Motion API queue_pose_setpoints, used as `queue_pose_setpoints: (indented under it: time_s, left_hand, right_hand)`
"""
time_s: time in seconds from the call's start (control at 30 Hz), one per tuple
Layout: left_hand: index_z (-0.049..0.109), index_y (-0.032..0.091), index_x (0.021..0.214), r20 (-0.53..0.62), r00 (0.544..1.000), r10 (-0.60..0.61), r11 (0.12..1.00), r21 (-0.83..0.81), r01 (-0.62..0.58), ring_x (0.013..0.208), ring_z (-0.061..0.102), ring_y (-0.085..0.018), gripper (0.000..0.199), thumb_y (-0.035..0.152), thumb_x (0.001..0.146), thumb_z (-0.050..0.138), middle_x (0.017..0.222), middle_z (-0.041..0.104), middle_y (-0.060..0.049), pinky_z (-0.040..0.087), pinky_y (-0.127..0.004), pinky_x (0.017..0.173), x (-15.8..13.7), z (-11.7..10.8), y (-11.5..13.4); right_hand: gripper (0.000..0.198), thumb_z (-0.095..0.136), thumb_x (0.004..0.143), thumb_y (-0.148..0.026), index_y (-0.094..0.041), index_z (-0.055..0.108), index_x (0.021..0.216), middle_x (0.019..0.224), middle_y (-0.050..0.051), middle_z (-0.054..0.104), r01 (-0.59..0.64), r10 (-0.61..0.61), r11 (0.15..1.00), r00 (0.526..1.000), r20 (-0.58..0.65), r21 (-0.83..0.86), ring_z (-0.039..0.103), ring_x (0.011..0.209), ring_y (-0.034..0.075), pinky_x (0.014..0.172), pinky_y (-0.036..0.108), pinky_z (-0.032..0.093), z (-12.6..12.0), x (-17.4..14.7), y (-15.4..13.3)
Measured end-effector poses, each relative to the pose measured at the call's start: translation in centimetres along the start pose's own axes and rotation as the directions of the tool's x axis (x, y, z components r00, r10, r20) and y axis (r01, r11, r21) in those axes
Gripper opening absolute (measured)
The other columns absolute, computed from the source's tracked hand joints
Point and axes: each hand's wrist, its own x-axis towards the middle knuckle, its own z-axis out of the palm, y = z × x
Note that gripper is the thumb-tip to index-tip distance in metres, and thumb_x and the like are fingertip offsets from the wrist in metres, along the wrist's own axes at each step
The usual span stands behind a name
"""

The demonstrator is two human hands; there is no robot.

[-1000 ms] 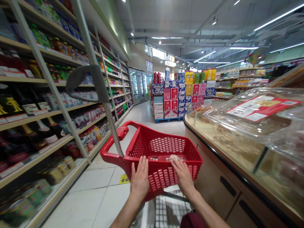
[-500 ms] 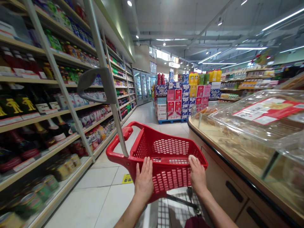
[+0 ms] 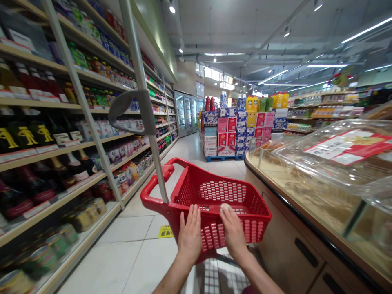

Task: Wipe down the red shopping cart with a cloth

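Observation:
A red plastic shopping basket cart [image 3: 196,204] with slotted sides stands in front of me, and its inside looks bare where it shows. My left hand [image 3: 189,237] lies against its near side, fingers stretched and close together, tips near the rim. My right hand [image 3: 233,232] is at the same side, to the right of the left one. A small whitish lump [image 3: 225,207] shows at the right fingertips, too small to identify; the fingers are bent around it. A grey pole with a hook-shaped holder [image 3: 134,110] rises from the cart's handle end.
Shelves of bottles and cans [image 3: 88,143] line the left. On the right runs a counter [image 3: 294,220] with clear plastic food boxes [image 3: 337,143]. Stacked cartons [image 3: 226,130] on a blue pallet stand ahead, with glass-door fridges [image 3: 185,112] behind. A yellow floor sticker [image 3: 165,231] lies left of the cart.
My right hand has moved left along the near rim, closer to my left hand, with the whitish lump still at its fingertips. The view has shifted slightly; my left hand stays at the cart.

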Motion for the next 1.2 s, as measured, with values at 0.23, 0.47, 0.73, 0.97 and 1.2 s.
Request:
queue_pose_setpoints:
  time_s: [0.23,0.47,0.73,0.97,1.2]
  left_hand:
    - [0.034,0.011,0.128,-0.007,0.998,0.06,0.998,-0.023,-0.06,0.128,0.021,-0.021,0.058,0.02,0.071,0.039,0.137,0.032,-0.009,0.01,-0.046,0.105,-0.5,-0.3,-0.5]
    - [0.029,0.013,0.13,-0.157,0.979,0.128,0.979,-0.135,-0.15,0.125,0.03,-0.018,0.052,0.016,0.078,0.035,0.133,0.04,-0.009,0.018,-0.043,0.103,1.3,-0.2,2.0]
    - [0.058,0.026,0.096,-0.204,0.965,0.167,0.943,-0.253,-0.217,0.099,0.054,-0.011,0.024,0.021,0.084,0.038,0.102,0.065,0.002,0.015,-0.04,0.105,3.8,0.0,-0.3]
    - [0.056,0.017,0.105,-0.235,0.971,-0.03,0.998,-0.061,0.016,0.105,0.053,-0.017,0.034,0.012,0.083,0.03,0.114,0.059,-0.008,0.011,-0.045,0.104,2.6,-2.9,-6.8]
    - [0.051,0.02,0.113,-0.244,0.947,0.211,0.976,0.0,-0.218,0.111,0.048,-0.014,0.037,0.014,0.084,0.03,0.117,0.057,-0.004,0.004,-0.04,0.107,1.7,-1.1,-4.4]
  right_hand:
    - [0.062,0.027,0.068,0.005,-0.021,0.049,0.12,0.126,0.005,0.048,-0.201,0.198,0.973,0.979,0.037,0.11,0.032,0.124,0.02,0.099,0.045,0.028,-0.2,0.5,1.4]
    - [0.055,0.033,0.073,-0.01,-0.018,0.04,0.127,0.128,0.006,0.046,-0.247,0.188,0.758,0.969,0.16,0.604,0.04,0.119,0.015,0.1,0.034,0.032,0.0,2.2,-4.5]
    - [0.048,0.034,0.081,-0.028,-0.013,0.039,0.127,0.13,0.012,0.042,-0.208,0.172,0.926,0.975,0.139,0.315,0.037,0.121,0.023,0.098,0.044,0.031,-0.1,1.4,-0.9]
    - [0.04,0.036,0.08,-0.021,-0.016,0.05,0.117,0.123,0.009,0.05,-0.015,0.018,0.999,0.995,0.098,-0.034,0.041,0.118,0.023,0.097,0.047,0.028,2.1,-1.4,1.3]
    - [0.043,0.033,0.08,-0.017,-0.019,0.047,0.12,0.124,0.006,0.05,0.052,-0.048,0.998,0.992,0.121,-0.032,0.041,0.117,0.02,0.097,0.043,0.029,1.6,-1.5,1.9]
